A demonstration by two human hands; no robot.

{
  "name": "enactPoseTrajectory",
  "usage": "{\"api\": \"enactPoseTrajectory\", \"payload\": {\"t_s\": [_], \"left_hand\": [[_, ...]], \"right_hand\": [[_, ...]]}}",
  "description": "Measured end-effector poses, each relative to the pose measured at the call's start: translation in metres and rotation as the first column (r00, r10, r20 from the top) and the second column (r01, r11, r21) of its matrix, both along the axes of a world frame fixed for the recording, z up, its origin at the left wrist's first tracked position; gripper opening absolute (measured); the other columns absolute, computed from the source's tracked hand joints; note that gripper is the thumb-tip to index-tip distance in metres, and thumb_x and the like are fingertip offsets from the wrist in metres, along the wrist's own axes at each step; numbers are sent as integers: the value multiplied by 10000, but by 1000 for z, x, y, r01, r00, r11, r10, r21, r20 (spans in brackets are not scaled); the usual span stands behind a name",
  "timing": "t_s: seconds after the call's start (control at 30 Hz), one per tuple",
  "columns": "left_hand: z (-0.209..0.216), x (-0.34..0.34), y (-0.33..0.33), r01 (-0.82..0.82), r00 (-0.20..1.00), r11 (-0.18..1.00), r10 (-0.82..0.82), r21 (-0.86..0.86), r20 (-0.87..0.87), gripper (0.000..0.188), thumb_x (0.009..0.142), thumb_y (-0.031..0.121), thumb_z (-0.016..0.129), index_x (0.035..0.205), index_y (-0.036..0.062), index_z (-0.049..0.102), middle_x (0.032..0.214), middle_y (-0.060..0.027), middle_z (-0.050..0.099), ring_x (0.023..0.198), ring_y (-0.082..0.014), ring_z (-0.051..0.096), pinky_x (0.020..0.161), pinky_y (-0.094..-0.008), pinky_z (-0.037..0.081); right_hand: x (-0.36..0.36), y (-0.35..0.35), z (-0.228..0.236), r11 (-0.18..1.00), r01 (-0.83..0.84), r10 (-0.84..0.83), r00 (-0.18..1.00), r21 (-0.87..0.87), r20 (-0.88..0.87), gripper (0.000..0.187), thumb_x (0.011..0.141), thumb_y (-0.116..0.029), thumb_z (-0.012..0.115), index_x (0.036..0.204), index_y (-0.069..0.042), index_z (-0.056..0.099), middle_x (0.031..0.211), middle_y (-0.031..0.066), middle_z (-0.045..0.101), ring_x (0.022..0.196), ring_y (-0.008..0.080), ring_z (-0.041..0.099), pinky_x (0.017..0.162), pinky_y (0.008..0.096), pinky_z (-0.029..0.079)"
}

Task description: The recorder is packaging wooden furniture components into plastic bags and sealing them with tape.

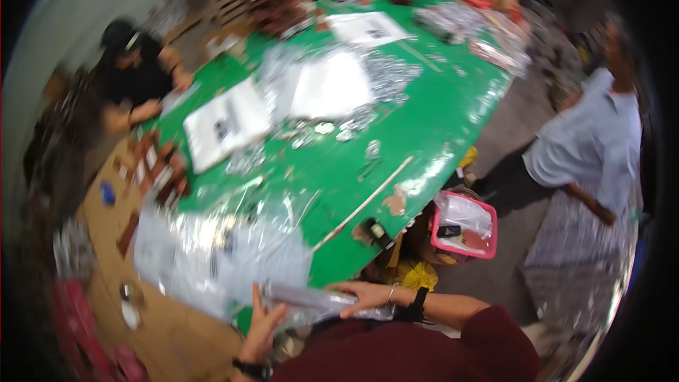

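Close to my body, at the table's near edge, a flat clear plastic packet [308, 297] lies across both my hands. Its contents are blurred. My left hand [263, 327] has the packet's left end between thumb and fingers. From the right, my right hand [362, 297] grips its upper side, fingers bent over it. Just beyond my left hand, a spread of clear plastic bags [226, 255] covers the near left of the green table [417, 127].
White bag stacks [228, 124] and loose small clear packets lie mid-table. Brown pieces [157, 170] are piled at left. A pink basket [463, 251] stands right of the table. Co-workers sit at the far side and left; a person in a light blue shirt [587, 141] stands at right.
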State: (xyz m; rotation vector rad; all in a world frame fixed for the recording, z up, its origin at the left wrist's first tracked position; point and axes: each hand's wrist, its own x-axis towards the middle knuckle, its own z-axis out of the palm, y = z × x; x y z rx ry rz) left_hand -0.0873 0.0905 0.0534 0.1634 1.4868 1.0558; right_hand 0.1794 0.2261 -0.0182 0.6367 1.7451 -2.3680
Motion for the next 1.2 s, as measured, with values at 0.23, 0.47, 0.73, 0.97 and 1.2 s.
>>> {"api": "enactPoseTrajectory", "payload": {"t_s": [0.23, 0.47, 0.73, 0.97, 1.2], "left_hand": [[4, -47, -24, 231, 962, 972, -235, 46, 137, 716, 830, -19, 639, 1481, 26, 347, 1188, -139, 685, 856, -107, 624, 711, -241, 503], [-15, -57, -74, -108, 969, 994, 99, 27, 225, 713, 804, -60, 530, 1485, 6, 332, 1160, -156, 680, 693, -73, 554, 630, -205, 455], [-57, -68, -115, -454, 855, 891, 440, -13, 275, 737, 830, -5, 574, 1507, 38, 286, 1290, -224, 580, 1062, -244, 632, 919, -349, 537], [-109, -94, -115, -474, 831, 880, 447, 2, 330, 677, 867, 42, 582, 1479, -17, 298, 1308, -232, 584, 1016, -213, 643, 898, -339, 535], [-125, -118, -128, -278, 957, 931, 247, -237, -151, 656, 869, 155, 659, 1430, -45, 383, 1301, -199, 598, 875, -159, 603, 748, -295, 503]], "right_hand": [[-41, 8, 3, 987, 16, -25, 998, -161, -57, 851, 858, -343, 771, 1514, -61, 308, 1380, 86, 489, 1259, 182, 457, 1071, 306, 366], [-96, 3, -41, 909, -122, 166, 983, -398, 78, 750, 938, -487, 623, 1469, -12, 388, 1345, 111, 533, 1232, 196, 492, 1064, 311, 381], [-190, 17, -67, 930, -347, 331, 934, 123, 136, 709, 911, -565, 616, 1407, -74, 488, 1246, 197, 604, 1169, 277, 556, 1007, 384, 438], [-191, 30, -94, 966, -76, 81, 997, 247, -9, 674, 886, -370, 715, 1442, -86, 461, 1171, 115, 658, 1084, 210, 605, 918, 367, 468], [-141, 13, -86, 486, -207, 202, 972, 849, 122, 915, 659, -377, 829, 1449, -129, 439, 1186, 102, 596, 1064, 313, 550, 914, 431, 402]]}}
